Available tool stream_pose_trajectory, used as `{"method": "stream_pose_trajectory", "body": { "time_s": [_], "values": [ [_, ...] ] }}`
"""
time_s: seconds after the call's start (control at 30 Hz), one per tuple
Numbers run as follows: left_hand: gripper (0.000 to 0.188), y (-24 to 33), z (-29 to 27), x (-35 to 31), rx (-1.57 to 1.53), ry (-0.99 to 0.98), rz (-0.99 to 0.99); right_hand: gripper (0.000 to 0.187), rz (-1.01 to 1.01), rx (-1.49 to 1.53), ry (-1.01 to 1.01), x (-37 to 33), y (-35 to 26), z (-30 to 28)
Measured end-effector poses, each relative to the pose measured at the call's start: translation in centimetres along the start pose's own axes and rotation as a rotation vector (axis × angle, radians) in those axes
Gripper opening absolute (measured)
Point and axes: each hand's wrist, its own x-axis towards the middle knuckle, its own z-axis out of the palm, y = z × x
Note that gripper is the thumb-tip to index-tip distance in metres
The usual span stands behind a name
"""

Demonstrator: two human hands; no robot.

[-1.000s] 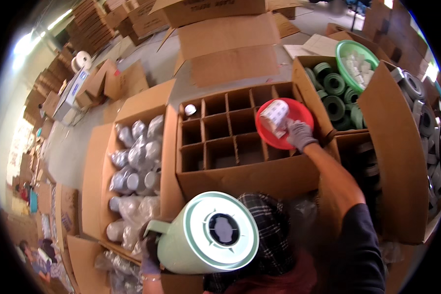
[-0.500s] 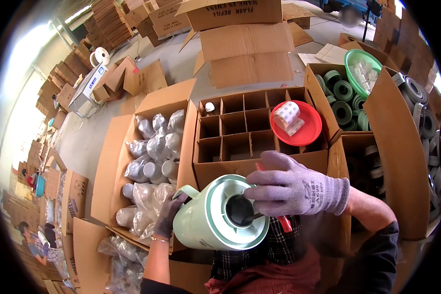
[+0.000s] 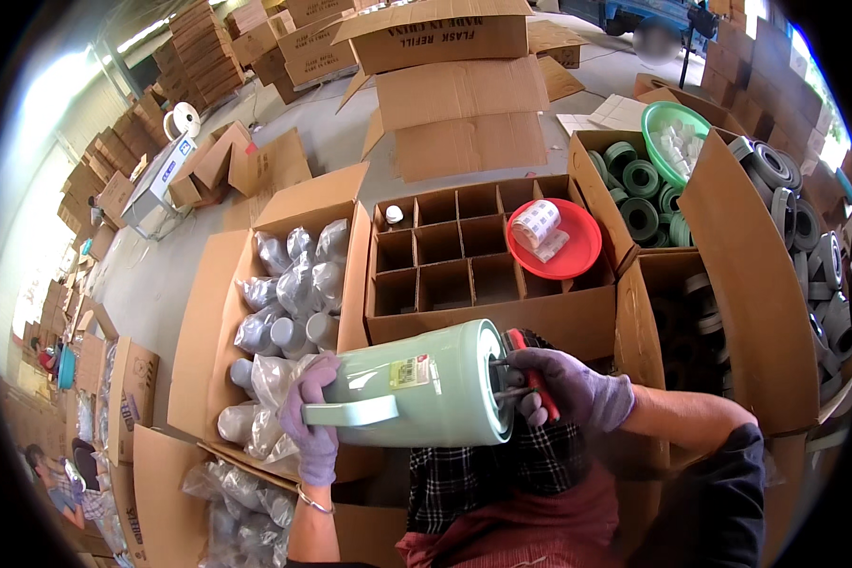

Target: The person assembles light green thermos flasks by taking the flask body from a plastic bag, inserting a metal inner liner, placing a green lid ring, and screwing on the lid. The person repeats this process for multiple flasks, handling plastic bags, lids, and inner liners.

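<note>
A mint-green vacuum flask with a side handle and a small label lies on its side in front of my body. My gloved left hand grips its left end, beside the handle. My gloved right hand is closed on red-handled pliers at the flask's right end. The dark metal jaws touch or reach into that end; exactly what they grip is hidden.
A divided carton stands ahead, bearing a red plastic dish with a label roll and a small white bottle. Left, a carton holds bagged grey flask refills. Right, cartons hold green rings and a green basin.
The flask has turned from facing me with its open end to lying sideways, that end to the right. My right hand has moved down with the pliers against it.
</note>
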Motion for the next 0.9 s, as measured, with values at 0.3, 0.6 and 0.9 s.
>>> {"method": "stream_pose_trajectory", "body": {
  "time_s": [0.3,0.6,0.9],
  "values": [
    [0.04,-10.4,-1.5,-2.6,0.104,-0.166,-0.016,0.024,-1.457,-1.983,-0.262,-1.5,-3.8,3.7],
    [0.043,-2.5,0.3,-0.8,-0.307,-0.037,-0.295,0.023,-0.894,-1.482,0.244,-0.1,-0.4,3.2],
    [0.035,-2.7,-1.1,3.6,0.001,-0.049,-0.259,0.036,-0.642,-0.639,0.255,-2.2,-3.4,-0.7]
  ]
}}
